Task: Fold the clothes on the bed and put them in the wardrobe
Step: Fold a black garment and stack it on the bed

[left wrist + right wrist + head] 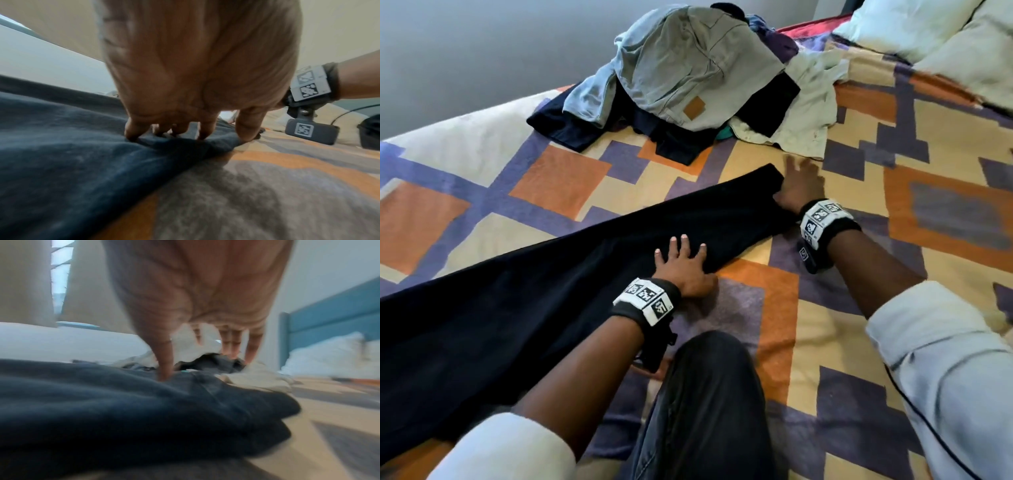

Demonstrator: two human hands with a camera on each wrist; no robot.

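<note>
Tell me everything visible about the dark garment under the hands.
The dark garment is navy-black, soft cotton-like cloth, laid flat as a long tapering strip diagonally across the patterned bedspread. The left hand presses spread fingers on its near edge; the right hand touches its narrow far end.

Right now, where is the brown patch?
In the head view, the brown patch is on the grey jeans topping the clothes pile at the bed's far side, beyond both hands.
</note>
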